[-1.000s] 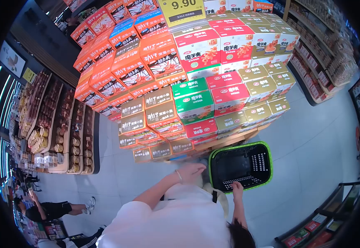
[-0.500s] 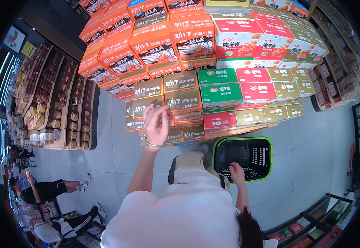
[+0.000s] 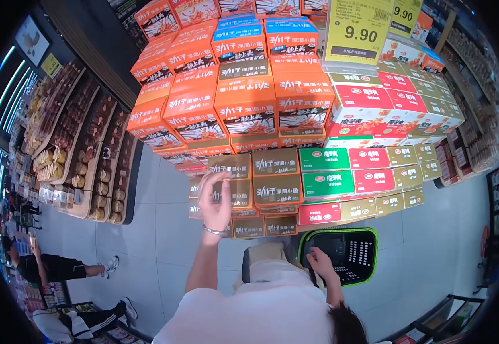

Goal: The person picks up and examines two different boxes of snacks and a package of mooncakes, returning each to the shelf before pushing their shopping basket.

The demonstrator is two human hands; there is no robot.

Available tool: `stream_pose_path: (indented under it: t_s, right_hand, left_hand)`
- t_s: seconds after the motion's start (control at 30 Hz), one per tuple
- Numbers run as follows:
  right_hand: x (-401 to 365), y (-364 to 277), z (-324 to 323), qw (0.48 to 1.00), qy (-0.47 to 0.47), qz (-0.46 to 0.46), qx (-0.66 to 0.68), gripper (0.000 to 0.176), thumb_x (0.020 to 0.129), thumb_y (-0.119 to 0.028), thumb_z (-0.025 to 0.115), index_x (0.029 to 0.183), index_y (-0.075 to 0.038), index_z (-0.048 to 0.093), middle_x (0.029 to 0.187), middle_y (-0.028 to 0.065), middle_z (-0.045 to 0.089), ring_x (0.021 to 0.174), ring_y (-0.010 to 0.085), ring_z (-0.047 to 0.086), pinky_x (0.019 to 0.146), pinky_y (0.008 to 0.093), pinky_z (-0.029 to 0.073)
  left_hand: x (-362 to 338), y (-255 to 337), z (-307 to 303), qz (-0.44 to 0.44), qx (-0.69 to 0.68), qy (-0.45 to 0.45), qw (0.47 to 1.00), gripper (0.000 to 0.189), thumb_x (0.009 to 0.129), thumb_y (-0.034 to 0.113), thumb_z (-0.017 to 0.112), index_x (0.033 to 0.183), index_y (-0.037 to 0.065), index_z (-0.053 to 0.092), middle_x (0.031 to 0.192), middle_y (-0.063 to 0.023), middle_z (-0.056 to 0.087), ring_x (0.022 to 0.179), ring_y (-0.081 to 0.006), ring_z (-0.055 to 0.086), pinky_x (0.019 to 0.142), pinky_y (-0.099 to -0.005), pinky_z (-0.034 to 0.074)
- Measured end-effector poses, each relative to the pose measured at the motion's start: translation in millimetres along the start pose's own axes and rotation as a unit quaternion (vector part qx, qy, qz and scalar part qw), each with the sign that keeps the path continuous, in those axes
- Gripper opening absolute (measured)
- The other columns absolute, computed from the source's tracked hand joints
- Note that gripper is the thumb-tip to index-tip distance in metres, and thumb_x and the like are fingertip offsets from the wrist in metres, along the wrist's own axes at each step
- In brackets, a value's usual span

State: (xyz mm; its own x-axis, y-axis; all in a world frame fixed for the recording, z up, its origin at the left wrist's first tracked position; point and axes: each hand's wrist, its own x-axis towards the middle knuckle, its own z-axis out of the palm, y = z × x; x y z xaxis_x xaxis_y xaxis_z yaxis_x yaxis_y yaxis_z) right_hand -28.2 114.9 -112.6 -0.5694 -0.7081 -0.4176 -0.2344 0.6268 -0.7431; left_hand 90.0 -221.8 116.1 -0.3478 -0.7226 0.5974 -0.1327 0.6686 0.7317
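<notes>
My left hand (image 3: 215, 207), a bangle at its wrist, reaches over a brown snack box (image 3: 230, 193) at the front of a stacked display. Its fingers are curved with the thumb apart, and nothing shows between them. To its right is another brown box (image 3: 276, 189), then a green box (image 3: 325, 183). My right hand (image 3: 321, 262) hangs low at my side, its fingers loose and apart. It overlaps the left part of a black shopping basket (image 3: 375, 246) with a bright green rim, which shows dark and bare inside.
Orange boxes (image 3: 246, 106) pile high behind the brown ones, with red boxes (image 3: 374, 179) to the right. A yellow price sign (image 3: 355, 34) stands above. Shelves of packaged food (image 3: 83, 155) line the left. Two people are at the lower left, one in black shorts (image 3: 74, 269).
The view has tilted up, so the display sits lower in frame and yellow price signs show. My left hand has turned more upright over the brown boxes. My right hand's fingers have loosened.
</notes>
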Motion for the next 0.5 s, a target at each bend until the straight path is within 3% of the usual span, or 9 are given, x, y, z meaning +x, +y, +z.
stream_pose_path:
  t_s: [0.1,0.17,0.23,0.3,0.43,0.5]
  right_hand:
    - [8,-20,-16,1.0,-0.006,-0.003,0.029,0.038,0.091,-0.023,0.059,0.121,-0.001,0.056,0.095,0.0153,0.069,0.09,0.0303,0.067,0.082,0.0378,0.051]
    - [10,-44,-36,0.995,-0.008,-0.063,0.081,0.033,0.093,-0.017,0.059,0.12,0.001,0.055,0.094,0.0126,0.068,0.089,0.0201,0.067,0.078,0.0315,0.052]
    - [9,-91,-73,0.985,-0.044,-0.091,0.142,0.024,0.097,-0.01,0.054,0.117,0.003,0.057,0.096,0.0099,0.068,0.093,0.0155,0.065,0.083,0.0281,0.051]
    - [5,-141,-111,0.954,-0.052,-0.142,0.259,0.026,0.095,-0.01,0.057,0.118,0.001,0.059,0.098,0.0129,0.069,0.096,0.0161,0.066,0.084,0.0303,0.051]
    - [5,-225,-182,0.96,0.024,-0.218,0.175,0.023,0.095,-0.01,0.058,0.115,0.0,0.061,0.101,0.011,0.069,0.096,0.0164,0.067,0.083,0.0295,0.052]
    - [11,-260,-208,0.956,0.047,-0.245,0.154,0.022,0.095,-0.011,0.058,0.115,-0.001,0.062,0.1,0.0106,0.069,0.095,0.0169,0.067,0.081,0.0299,0.053]
  left_hand:
    - [56,34,8,0.052,-0.094,-0.029,0.994,0.016,0.087,-0.002,0.058,0.101,0.004,0.064,0.095,-0.0081,0.07,0.095,-0.024,0.065,0.103,-0.0458,0.04]
    - [101,62,9,0.101,-0.115,-0.036,0.988,0.017,0.087,-0.003,0.058,0.101,0.004,0.064,0.094,-0.0076,0.071,0.093,-0.0235,0.066,0.103,-0.0456,0.04]
    - [147,84,12,0.242,-0.088,-0.083,0.963,0.017,0.086,-0.001,0.059,0.101,0.004,0.065,0.096,-0.0081,0.071,0.097,-0.0246,0.065,0.102,-0.0438,0.041]
    - [195,101,25,0.311,-0.039,-0.116,0.943,0.015,0.089,0.003,0.059,0.102,0.002,0.065,0.106,-0.0099,0.069,0.106,-0.0222,0.062,0.105,-0.0409,0.037]
    - [290,92,78,0.321,-0.022,-0.123,0.939,0.035,0.089,0.01,0.062,0.123,0.004,0.056,0.13,-0.0123,0.054,0.12,-0.0251,0.053,0.101,-0.0372,0.041]
    - [341,71,110,0.237,-0.086,-0.152,0.956,0.048,0.089,0.013,0.064,0.133,0.006,0.047,0.135,-0.0145,0.047,0.121,-0.0272,0.05,0.099,-0.0374,0.043]
